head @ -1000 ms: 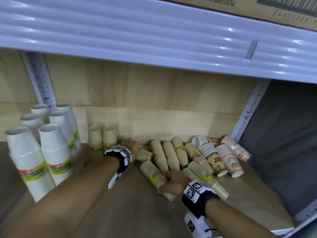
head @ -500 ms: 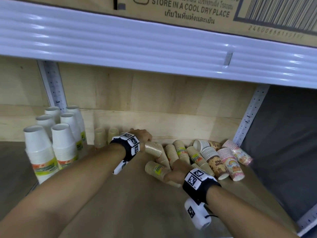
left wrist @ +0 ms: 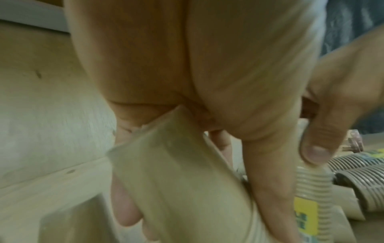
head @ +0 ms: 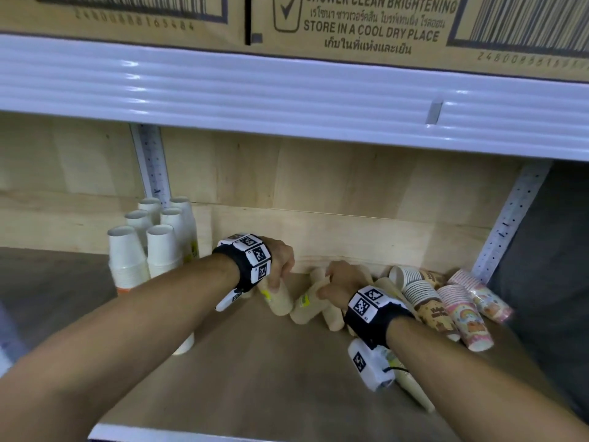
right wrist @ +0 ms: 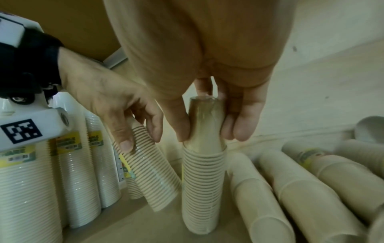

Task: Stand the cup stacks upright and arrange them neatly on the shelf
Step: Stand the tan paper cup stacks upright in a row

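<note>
Shelf (head: 255, 378) is light wood, back panel behind; white ribbed beam (head: 287, 100) overhead with printed cardboard cartons (head: 366, 27) on top; perforated metal uprights at left rear and right. White cup stacks (head: 149, 247) stand upright in two rows at rear left, open ends up, yellow-green labels on the wrap. Patterned cup stacks (head: 459, 311) (brown, pink rainbow print) lie on their sides at right, rims toward the back wall. Several kraft stacks (right wrist: 290, 189) still lie flat side by side just right of the hands, crowding the working spot; one more lies near the front edge under the right forearm.

Left hand (head: 279, 261) grips a kraft cup stack (right wrist: 149, 172) near its narrow top, thumb and fingers curled round it; stack tilted, wide end down on the shelf, just beside the white stacks. Right hand (head: 342, 282) pinches the top of a second kraft stack (right wrist: 202, 180), thumb one side, fingers the other; near upright in the right wrist view, base on the shelf, close beside the left one. Both stacks ribbed tan paper in clear wrap with yellow label. Left wrist view blurred; shows wrapped stack against palm.
</note>
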Demonstrator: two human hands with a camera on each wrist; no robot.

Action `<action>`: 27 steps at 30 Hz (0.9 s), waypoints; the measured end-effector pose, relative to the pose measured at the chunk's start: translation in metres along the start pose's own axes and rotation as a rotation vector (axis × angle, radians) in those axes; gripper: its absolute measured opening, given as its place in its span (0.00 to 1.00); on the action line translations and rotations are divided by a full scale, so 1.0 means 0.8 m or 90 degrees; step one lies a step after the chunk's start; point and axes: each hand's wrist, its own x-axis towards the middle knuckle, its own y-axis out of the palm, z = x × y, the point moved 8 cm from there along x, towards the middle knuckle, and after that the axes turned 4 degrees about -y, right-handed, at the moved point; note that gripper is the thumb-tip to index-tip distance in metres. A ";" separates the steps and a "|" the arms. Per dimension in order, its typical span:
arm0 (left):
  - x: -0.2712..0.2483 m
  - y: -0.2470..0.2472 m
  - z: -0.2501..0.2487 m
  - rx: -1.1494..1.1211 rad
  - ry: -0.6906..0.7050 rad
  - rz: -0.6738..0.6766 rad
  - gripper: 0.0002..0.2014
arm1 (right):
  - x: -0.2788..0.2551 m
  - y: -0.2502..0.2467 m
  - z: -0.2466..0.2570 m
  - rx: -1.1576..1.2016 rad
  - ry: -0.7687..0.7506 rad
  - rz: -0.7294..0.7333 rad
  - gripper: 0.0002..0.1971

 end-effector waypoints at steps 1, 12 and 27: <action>-0.001 0.004 -0.003 0.001 0.005 0.004 0.19 | 0.002 -0.001 0.007 0.000 -0.009 -0.004 0.20; 0.000 0.018 -0.010 -0.081 -0.032 -0.032 0.08 | 0.020 0.013 0.057 0.007 -0.094 -0.049 0.14; -0.011 -0.007 0.013 -0.244 -0.035 -0.162 0.19 | 0.037 -0.002 0.068 0.016 -0.121 -0.104 0.14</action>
